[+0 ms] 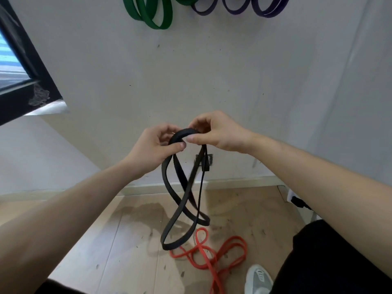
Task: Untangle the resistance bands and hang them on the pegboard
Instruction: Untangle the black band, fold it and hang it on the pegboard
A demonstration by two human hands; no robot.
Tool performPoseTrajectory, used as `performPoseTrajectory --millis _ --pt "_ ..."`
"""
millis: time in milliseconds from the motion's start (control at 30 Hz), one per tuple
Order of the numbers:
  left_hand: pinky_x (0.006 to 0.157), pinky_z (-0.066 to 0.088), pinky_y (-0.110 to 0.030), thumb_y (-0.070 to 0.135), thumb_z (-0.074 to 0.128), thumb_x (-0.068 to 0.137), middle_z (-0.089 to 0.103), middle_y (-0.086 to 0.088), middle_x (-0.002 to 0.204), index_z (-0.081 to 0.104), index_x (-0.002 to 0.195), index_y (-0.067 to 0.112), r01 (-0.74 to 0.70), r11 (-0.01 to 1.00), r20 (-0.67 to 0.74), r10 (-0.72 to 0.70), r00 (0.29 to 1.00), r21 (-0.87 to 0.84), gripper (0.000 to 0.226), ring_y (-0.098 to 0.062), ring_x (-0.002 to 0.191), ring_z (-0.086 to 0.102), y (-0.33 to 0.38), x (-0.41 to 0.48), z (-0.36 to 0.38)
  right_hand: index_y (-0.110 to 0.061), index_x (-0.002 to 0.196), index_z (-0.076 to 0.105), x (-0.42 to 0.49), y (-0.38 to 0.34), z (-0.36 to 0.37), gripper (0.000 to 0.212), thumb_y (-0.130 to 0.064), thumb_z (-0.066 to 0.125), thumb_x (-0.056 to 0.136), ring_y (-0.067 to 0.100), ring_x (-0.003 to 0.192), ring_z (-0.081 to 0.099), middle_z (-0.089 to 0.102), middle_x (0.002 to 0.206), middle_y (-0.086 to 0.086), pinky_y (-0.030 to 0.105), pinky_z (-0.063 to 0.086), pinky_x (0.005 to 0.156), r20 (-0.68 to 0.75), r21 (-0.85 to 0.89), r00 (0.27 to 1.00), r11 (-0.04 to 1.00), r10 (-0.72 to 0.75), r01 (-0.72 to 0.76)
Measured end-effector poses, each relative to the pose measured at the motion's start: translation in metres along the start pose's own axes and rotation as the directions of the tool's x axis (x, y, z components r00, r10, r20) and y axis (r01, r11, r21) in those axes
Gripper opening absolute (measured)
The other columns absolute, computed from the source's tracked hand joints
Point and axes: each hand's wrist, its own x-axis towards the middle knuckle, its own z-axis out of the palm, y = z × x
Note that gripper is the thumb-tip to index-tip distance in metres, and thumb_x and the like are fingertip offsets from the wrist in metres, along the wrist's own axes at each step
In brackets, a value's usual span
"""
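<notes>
Both hands (152,149) (218,132) pinch black band (180,200), loops hanging downward.

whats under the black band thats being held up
A tangled red band lies on the wooden floor below the black band, which the left hand and right hand pinch. The black loop's bottom edge covers part of it.

A scuffed white wall (244,77) is meeting a stained pale wooden floor (114,240) along a light baseboard (146,187); a black-framed window (12,64) at upper left is admitting daylight.
</notes>
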Motion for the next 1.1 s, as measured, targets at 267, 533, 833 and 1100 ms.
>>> performPoseTrajectory --millis 267,533,833,1100 --pt "0.087 0.056 -0.027 0.009 0.078 0.086 0.072 0.0 0.094 0.067 0.101 0.021 0.008 1.0 0.048 -0.009 0.999 0.011 0.022 -0.015 0.09 0.072 0.001 0.002 0.004 -0.017 0.101 0.062 0.003 -0.013 0.001 0.012 -0.007 0.063 0.096 0.014 0.082 0.067 0.067 0.089 0.0 0.037 0.057 0.087 -0.254 0.197 0.964 0.971 -0.084 0.137" --pt "0.094 0.055 -0.028 0.012 0.071 0.092 0.076 -0.008 0.093 0.07 0.108 0.018 0.094 0.995 0.044 -0.095 0.995 0.013 0.017 -0.017 0.094 0.074 -0.013 -0.003 -0.004 -0.011 0.102 0.058 0.011 -0.003 -0.032 0.002 -0.01 0.056 0.101 0.013 0.065 0.064 0.057 0.087 0.002 0.032 0.059 0.076 -0.468 0.412 0.879 0.903 0.095 0.122" --pt "0.092 0.059 -0.038 0.012 0.062 0.099 0.074 -0.001 0.085 0.066 0.119 0.012 0.057 0.958 -0.121 -0.094 0.988 -0.28 0.02 -0.025 0.091 0.075 -0.002 0.007 -0.016 -0.007 0.113 0.065 -0.007 0.034 -0.045 0.024 -0.009 0.072 0.09 0.014 0.08 0.062 0.061 0.092 0.006 0.026 0.056 0.078 -0.011 0.12 0.983 0.976 0.186 -0.183" --pt "0.09 0.058 -0.03 0.012 0.063 0.098 0.074 -0.006 0.091 0.071 0.113 0.012 -0.039 0.98 0.021 0.043 0.999 -0.193 0.017 -0.019 0.092 0.072 0.024 0.002 0.009 -0.007 0.112 0.067 -0.009 0.014 -0.015 0.023 -0.011 0.072 0.09 0.014 0.089 0.069 0.069 0.093 0.002 0.027 0.057 0.084 0.26 0.092 0.955 0.98 0.145 -0.174"
